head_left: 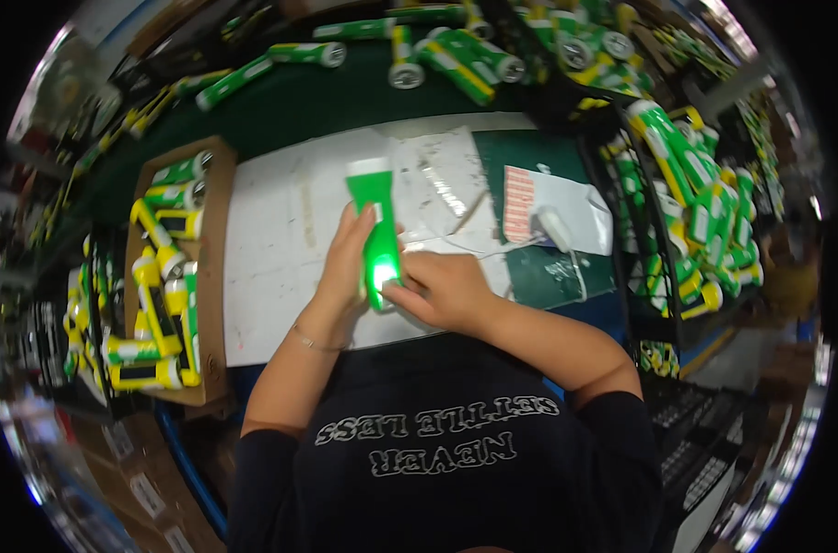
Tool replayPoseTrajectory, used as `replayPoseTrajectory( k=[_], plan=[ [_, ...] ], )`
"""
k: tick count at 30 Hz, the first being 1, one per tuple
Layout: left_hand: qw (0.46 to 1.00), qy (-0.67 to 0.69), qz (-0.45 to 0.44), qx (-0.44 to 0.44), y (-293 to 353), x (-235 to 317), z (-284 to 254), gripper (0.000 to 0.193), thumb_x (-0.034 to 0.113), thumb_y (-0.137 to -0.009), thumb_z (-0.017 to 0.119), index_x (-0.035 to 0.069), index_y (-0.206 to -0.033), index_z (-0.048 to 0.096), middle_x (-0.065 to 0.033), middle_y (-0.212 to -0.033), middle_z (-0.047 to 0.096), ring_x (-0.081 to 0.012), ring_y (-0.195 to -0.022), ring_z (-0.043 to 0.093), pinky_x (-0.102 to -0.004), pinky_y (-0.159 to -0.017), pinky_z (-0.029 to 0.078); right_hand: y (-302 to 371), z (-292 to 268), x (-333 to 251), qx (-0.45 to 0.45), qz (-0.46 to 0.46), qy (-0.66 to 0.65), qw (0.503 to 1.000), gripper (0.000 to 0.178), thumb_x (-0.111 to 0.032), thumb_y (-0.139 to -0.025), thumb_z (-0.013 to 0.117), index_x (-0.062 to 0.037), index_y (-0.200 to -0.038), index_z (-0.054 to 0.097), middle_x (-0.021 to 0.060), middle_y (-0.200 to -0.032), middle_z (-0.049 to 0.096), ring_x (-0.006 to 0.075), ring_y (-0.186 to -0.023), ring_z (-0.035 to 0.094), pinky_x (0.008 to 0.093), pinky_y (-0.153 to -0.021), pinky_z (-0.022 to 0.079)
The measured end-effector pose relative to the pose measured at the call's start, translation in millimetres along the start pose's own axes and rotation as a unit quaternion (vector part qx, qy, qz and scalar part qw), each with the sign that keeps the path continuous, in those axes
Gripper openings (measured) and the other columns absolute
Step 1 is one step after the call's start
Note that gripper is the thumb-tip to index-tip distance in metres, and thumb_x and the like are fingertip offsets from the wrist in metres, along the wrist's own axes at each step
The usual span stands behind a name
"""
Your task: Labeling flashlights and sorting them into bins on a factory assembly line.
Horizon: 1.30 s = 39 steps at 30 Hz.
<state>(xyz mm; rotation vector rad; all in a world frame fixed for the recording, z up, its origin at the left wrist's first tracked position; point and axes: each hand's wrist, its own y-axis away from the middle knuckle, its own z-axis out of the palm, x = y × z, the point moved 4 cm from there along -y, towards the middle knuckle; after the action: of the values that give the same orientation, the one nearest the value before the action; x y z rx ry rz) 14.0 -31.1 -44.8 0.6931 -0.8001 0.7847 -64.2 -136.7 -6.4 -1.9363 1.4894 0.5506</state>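
A green flashlight [379, 235] with a pale wide head is held upright in the picture, its head pointing away from me. My left hand [345, 258] is closed around its left side at mid-body. The right hand [444, 288] grips the lower end from the right, its thumb against the body near the tail. A bright white-green glow shows on the lower part of the flashlight by that thumb. The fingers behind the body are partly hidden. Beneath both hands lies a white, marked work sheet [271, 240].
At left stands a cardboard box [214, 304] of yellow and green flashlights. A black crate [654, 221] at right holds many green ones. More flashlights [460, 64] lie along the back. A white plug-like piece with a cable [554, 228] rests by a paper sheet [520, 198].
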Motion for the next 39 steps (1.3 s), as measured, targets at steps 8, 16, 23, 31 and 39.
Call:
replayPoseTrajectory(
  k=[8,16,23,31,39],
  plan=[
    [0.982,-0.187,0.029,0.014,10,4,-16,0.032,0.023,-0.094,0.049,0.006,-0.121,0.042,-0.0051,-0.087,0.054,-0.0111,-0.071,0.054,-0.0244,-0.064,0.045,-10,4,42,0.100,0.042,-0.118,0.987,0.037,-0.037,-0.077,0.064,-0.0075,-0.067,0.045,0.0084,-0.064,0.052,0.0306,-0.059,0.053,0.0393,-0.053,0.039],
    [0.804,-0.578,0.112,-0.081,20,22,21,0.037,0.019,-0.083,0.061,0.003,-0.115,0.049,-0.0159,-0.103,0.059,-0.0302,-0.088,0.060,-0.0365,-0.077,0.048,-13,-54,59,0.029,0.083,-0.125,0.988,0.062,-0.045,-0.070,0.073,-0.0153,-0.118,0.048,0.0086,-0.080,0.062,0.0251,-0.066,0.061,0.0343,-0.062,0.047],
    [0.652,-0.739,0.143,-0.090,41,60,2,0.042,0.013,-0.068,0.068,0.009,-0.108,0.054,-0.0108,-0.096,0.062,-0.0300,-0.087,0.060,-0.0368,-0.074,0.049,-7,-61,49,-0.071,0.091,-0.201,0.973,0.056,-0.030,-0.069,0.077,-0.0162,-0.118,0.053,0.0099,-0.100,0.059,0.0214,-0.089,0.057,0.0320,-0.081,0.046],
    [0.680,-0.717,0.085,-0.126,52,64,-19,0.038,0.018,-0.069,0.069,0.005,-0.102,0.056,-0.0138,-0.093,0.062,-0.0317,-0.085,0.060,-0.0374,-0.073,0.049,-20,-48,38,-0.123,0.102,-0.273,0.949,0.064,-0.011,-0.065,0.077,-0.0115,-0.123,0.050,-0.0009,-0.105,0.053,-0.0003,-0.064,0.036,0.0152,-0.055,0.029],
    [0.884,-0.468,-0.012,-0.022,36,30,-57,0.063,0.023,-0.077,0.067,-0.003,-0.125,0.036,-0.0206,-0.109,0.056,-0.0276,-0.099,0.057,-0.0340,-0.084,0.045,-45,12,57,-0.075,0.146,0.036,0.986,0.040,-0.029,-0.073,0.070,-0.0086,-0.105,0.057,0.0083,-0.085,0.061,0.0204,-0.077,0.061,0.0315,-0.066,0.048]
  ],
)
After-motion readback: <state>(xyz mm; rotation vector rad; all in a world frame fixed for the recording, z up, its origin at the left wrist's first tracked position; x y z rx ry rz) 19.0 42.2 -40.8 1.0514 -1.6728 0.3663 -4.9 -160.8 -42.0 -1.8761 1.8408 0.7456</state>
